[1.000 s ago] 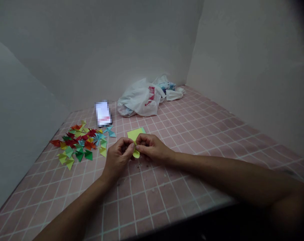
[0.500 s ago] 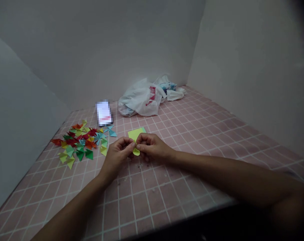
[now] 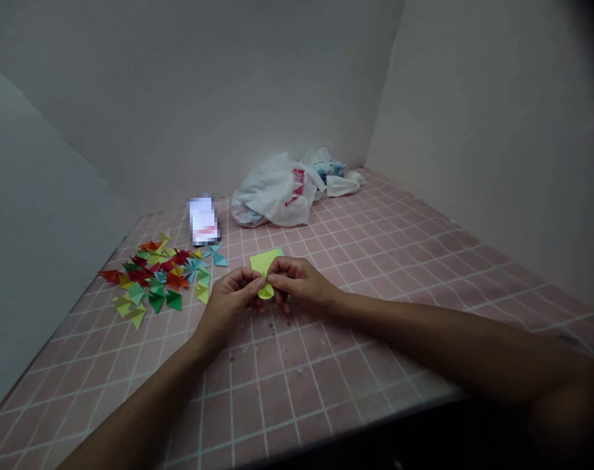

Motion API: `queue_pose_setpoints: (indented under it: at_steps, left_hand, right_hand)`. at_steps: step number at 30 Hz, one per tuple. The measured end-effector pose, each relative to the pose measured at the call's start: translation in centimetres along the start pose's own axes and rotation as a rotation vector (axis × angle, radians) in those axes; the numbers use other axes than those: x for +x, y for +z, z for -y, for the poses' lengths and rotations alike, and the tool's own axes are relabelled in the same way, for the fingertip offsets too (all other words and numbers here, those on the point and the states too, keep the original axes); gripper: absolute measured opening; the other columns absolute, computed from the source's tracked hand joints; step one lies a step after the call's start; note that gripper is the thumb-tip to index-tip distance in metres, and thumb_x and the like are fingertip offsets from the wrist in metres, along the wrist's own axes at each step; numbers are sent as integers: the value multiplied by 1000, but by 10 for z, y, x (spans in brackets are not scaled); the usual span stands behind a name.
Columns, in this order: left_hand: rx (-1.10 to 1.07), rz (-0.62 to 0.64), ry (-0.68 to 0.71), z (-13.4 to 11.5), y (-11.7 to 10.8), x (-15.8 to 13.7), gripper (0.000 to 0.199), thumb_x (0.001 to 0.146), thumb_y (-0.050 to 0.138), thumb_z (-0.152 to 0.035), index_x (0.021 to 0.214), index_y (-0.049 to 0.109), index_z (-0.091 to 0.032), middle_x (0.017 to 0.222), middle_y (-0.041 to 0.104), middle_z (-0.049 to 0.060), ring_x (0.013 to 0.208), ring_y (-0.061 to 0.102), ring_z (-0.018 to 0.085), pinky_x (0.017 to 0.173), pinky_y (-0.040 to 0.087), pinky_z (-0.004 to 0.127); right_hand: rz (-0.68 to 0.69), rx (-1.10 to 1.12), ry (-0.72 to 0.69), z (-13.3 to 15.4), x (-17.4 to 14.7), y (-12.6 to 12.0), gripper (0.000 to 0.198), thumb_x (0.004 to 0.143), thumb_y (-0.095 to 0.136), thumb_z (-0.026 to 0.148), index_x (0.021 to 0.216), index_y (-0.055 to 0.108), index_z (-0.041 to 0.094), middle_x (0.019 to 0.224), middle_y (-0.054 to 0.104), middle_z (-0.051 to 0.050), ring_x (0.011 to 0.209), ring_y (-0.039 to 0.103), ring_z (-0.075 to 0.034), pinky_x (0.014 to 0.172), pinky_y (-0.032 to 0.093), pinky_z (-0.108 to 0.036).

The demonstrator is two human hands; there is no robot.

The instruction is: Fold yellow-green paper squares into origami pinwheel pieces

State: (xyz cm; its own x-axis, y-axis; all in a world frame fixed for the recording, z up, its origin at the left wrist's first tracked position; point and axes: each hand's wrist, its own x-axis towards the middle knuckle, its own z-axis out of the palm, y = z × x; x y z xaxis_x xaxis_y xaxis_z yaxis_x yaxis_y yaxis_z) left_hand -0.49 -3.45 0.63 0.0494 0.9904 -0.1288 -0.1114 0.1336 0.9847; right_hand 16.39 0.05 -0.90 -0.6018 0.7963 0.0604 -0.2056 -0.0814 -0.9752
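Observation:
Between my two hands is a small piece of yellow paper (image 3: 266,292), partly folded, with a rounded lower edge showing. My left hand (image 3: 238,290) pinches it from the left with thumb and fingertips. From the right, my right hand (image 3: 297,282) pinches the same piece, fingers curled. Just behind the hands lies a stack of square paper sheets (image 3: 265,260), yellow on top with a greenish edge. To the left spreads a pile of folded paper butterflies (image 3: 155,267) in red, orange, yellow, green and light blue.
A phone (image 3: 203,220) with a lit, blurred screen stands behind the pile. White plastic bags (image 3: 277,189) with red print lie against the back wall. A pink tiled-pattern cloth (image 3: 375,261) covers the table, with walls at the left, back and right.
The yellow paper's lower part has tipped up slightly and shows more of its fold. My right fingers have shifted a little; both hands stay in nearly the same place.

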Motion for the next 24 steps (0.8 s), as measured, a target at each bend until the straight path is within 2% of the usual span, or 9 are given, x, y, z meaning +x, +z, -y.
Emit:
queue_pose_setpoints:
  at_steps: [9,13,16,20,24]
  left_hand:
    - [62,-9,38,-3,1,-2,30,65,86,-36,73,66,-16,59,65,-3,46,58,9,46,49,19]
    - [107,-20,19,-5,4,-2,29,65,84,-37,73,67,-15,59,64,-2,46,56,9,44,47,19]
    - [157,2,-2,-6,5,-3,28,66,81,-38,73,68,-15,61,65,-1,47,56,9,44,47,19]
    - [182,77,-29,-6,6,-4,27,68,80,-37,73,67,-14,63,66,-1,47,57,9,45,47,20]
    - [157,21,19,-7,4,-4,27,70,80,-37,75,65,-15,65,65,-2,50,59,9,48,50,19]
  right_hand:
    - [-3,-22,5,-2,-1,1,14,91,56,26,80,51,19,51,59,6,37,53,-9,37,39,-18]
    - [11,-32,-18,-3,-1,0,17,92,55,32,80,51,20,53,58,5,39,52,-9,38,39,-20]
    - [-23,-165,-72,-2,-1,-2,23,90,60,37,78,51,19,54,56,5,43,50,-9,42,37,-21]
    - [-79,-356,-130,1,0,-3,26,90,59,34,70,51,18,57,55,3,49,47,-8,47,35,-21]
    - [-116,-214,-106,2,2,-4,33,96,50,41,70,48,20,55,52,5,45,44,-8,45,35,-22]
